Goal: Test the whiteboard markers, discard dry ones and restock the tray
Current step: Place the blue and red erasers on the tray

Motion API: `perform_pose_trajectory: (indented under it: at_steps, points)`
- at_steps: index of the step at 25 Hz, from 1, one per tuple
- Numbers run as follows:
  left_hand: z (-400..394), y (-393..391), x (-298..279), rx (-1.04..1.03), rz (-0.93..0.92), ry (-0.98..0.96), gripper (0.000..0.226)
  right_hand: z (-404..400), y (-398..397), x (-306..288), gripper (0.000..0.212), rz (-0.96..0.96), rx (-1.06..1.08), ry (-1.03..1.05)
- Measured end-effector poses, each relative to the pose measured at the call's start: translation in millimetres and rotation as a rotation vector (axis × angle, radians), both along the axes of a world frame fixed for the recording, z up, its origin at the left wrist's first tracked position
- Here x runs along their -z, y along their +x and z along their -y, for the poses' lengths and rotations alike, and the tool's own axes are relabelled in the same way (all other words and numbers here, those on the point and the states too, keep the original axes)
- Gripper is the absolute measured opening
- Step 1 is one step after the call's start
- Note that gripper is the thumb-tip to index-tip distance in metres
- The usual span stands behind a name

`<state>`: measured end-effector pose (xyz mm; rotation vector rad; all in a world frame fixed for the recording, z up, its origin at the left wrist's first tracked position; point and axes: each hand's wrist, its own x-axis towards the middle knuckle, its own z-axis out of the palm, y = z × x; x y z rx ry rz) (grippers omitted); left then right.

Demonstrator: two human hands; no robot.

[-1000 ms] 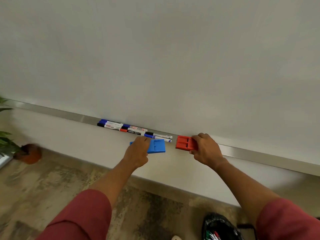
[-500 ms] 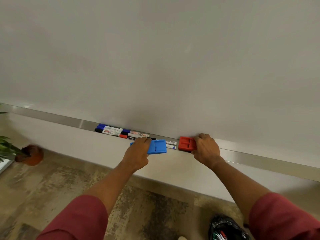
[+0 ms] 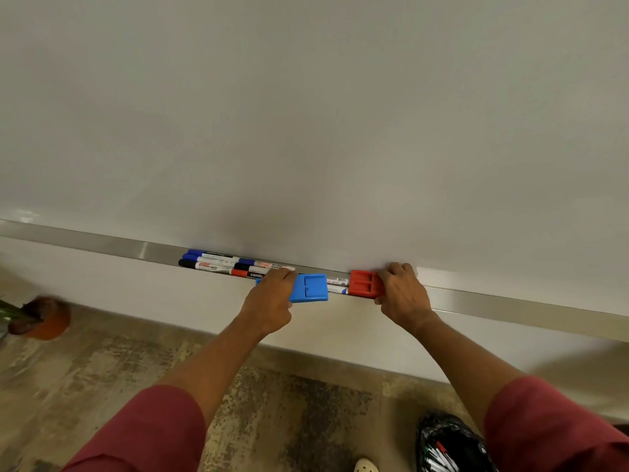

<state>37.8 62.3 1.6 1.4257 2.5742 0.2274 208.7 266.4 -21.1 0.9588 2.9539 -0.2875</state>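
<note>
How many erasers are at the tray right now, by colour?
blue eraser: 1, gripped by the left hand
red eraser: 1, gripped by the right hand
Total: 2

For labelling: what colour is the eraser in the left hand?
Blue eraser, left hand; head view.
</note>
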Motion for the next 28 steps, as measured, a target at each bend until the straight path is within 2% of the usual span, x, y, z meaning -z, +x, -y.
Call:
perform_pose_trajectory:
  at_steps: [12,16,20,23,28]
  points:
    - [-6,-3,-1,0.062,-0.01,0.004,0.063,6,2,8,0.04,-0.042,0.039,-0.01]
    - [-10,1,-4,0.091,-0.026,0.0,0.061,14,5,3,0.053,-0.106,0.052,-0.023]
    - [-18,11,-8,0.137,-0.021,0.014,0.06,29,2,-15,0.07,-0.184,-0.105,-0.053]
    - [-27,21,-12,0.199,-0.039,0.044,0.06,43,-2,-24,0.075,-0.155,-0.183,-0.043]
    - [-39,38,-16,0.298,-0.031,0.081,0.055,54,9,-28,0.074,-0.11,-0.149,-0.046]
